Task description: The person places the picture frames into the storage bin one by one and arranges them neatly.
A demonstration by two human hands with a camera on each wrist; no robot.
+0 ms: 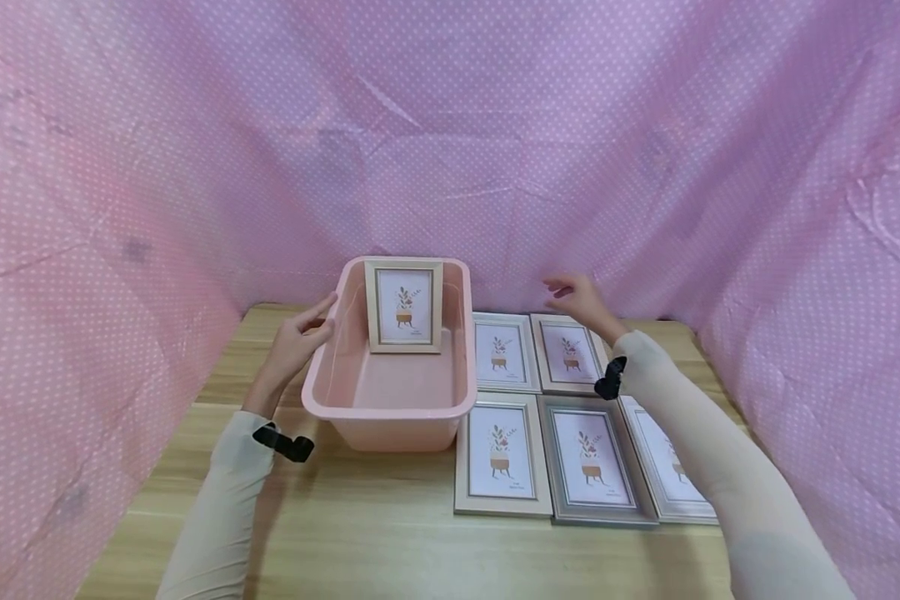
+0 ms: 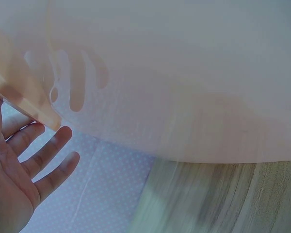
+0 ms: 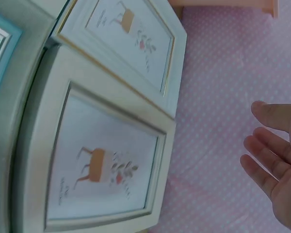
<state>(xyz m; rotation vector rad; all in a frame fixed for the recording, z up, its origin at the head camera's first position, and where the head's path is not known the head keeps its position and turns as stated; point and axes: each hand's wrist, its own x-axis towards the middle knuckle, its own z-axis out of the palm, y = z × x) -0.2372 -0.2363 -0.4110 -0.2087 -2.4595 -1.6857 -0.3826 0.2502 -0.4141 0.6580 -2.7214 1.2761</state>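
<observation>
A pink plastic bin (image 1: 408, 433) stands on the table. One cream picture frame (image 1: 372, 308) leans upright inside against its back wall. My left hand (image 1: 294, 350) is at the bin's left rim; in the left wrist view its fingers (image 2: 51, 150) spread loosely beneath the rim. To the right of the bin, several picture frames lie face up in two rows. My right hand (image 1: 579, 302) holds nothing, hovering beyond the back-row cream frame (image 1: 570, 350). The right wrist view has its fingers (image 3: 262, 177) loosely bent, apart from the white frames (image 3: 109, 160).
In the front row are a cream frame (image 1: 501, 454), a grey frame (image 1: 592, 458) and a pale frame (image 1: 671, 467) partly under the right forearm. Another pale frame (image 1: 504, 354) lies beside the bin. Pink dotted cloth (image 1: 450, 167) hangs around the wooden table (image 1: 390, 533).
</observation>
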